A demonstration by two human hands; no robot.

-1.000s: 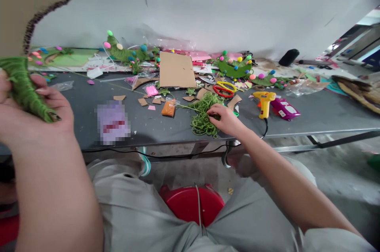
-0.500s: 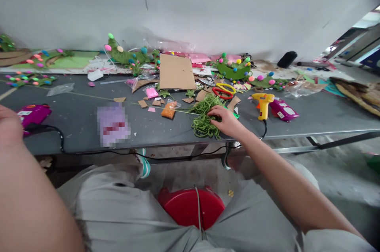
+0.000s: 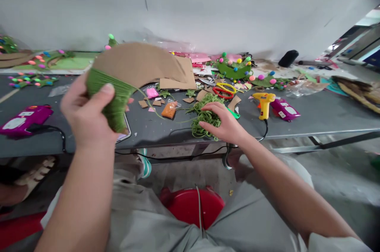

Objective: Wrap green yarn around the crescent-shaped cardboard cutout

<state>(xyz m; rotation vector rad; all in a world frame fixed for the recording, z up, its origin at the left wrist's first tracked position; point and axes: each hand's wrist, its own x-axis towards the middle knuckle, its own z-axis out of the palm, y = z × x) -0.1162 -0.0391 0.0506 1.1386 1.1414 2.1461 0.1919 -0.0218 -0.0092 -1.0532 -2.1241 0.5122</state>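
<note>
Dark grey and littered, the table [image 3: 311, 120] extended across the view, with a red stool [image 3: 184, 206] below its front edge. The left hand [image 3: 86, 113] was clamped around the cardboard crescent [image 3: 133, 60], thumb on the near face. The crescent was raised above the table, left of centre. Green yarn wrap [image 3: 120, 105] covered its lower end; bare cardboard showed on the remainder. A slack strand [image 3: 162, 117] extended from the wrap toward the yarn pile [image 3: 206, 116] on the table. The right hand [image 3: 224, 123] rested at the right side of the pile, thumb and fingers parted. An orange packet [image 3: 170, 109] lay left of the pile; a yellow glue gun [image 3: 263, 109] stood to its right. Behind the pile lay scissors [image 3: 222, 96]. Farther back, a pompom-trimmed green piece [image 3: 234, 70] stood near the wall [image 3: 208, 6].
</note>
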